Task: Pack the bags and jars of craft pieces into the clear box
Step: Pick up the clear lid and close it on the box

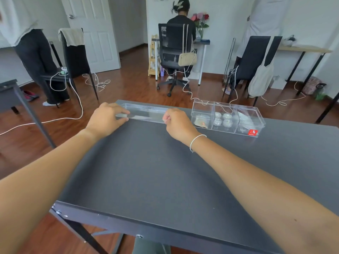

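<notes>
A clear box (260, 118) with three compartments stands at the far right of the dark table (156, 171). Its left compartment holds a small bag (201, 121), the middle one holds several small jars (222, 120), and the right one holds white bags (244, 116). A red sticker (253, 132) marks its front right corner. To its left lies the long clear lid (146, 112), flat near the table's far edge. My left hand (108, 118) grips the lid's left end. My right hand (177, 123) pinches the lid's right end.
The table's far edge runs just behind the lid and box. Beyond it are a wooden floor with white cables (73, 99), black chairs (255, 63), a seated person (180, 26) at a desk, and a standing person (36, 57) at left.
</notes>
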The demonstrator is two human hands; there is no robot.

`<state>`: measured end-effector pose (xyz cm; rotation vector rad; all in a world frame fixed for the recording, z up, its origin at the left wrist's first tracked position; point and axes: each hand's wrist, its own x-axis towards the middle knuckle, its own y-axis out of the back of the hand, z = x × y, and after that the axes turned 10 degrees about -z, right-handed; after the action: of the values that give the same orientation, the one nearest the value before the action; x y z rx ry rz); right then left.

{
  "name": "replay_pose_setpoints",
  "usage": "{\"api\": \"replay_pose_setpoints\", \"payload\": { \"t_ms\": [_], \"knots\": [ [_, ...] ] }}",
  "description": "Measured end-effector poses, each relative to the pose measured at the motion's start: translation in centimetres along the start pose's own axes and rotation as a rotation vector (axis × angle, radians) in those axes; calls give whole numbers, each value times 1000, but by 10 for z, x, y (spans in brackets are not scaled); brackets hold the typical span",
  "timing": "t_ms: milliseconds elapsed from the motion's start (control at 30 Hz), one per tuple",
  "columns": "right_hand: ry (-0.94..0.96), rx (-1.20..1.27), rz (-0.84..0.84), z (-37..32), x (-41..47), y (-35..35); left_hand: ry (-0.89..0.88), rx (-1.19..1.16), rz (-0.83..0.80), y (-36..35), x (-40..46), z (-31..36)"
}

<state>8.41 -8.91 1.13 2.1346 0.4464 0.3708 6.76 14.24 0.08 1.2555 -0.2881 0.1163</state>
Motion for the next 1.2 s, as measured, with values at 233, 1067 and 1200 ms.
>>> {"api": "replay_pose_setpoints", "payload": {
  "t_ms": [233, 1067, 1200],
  "knots": [
    [13, 80, 86, -11, -6, 48, -117, 80, 201, 36, 10, 8],
    [-68, 321, 232, 75, -81, 188, -243, -695, 272, 32, 57, 134],
    [-27, 468, 291, 86, -88, 193, -259, -766, 290, 26, 63, 146]
  ]
}}
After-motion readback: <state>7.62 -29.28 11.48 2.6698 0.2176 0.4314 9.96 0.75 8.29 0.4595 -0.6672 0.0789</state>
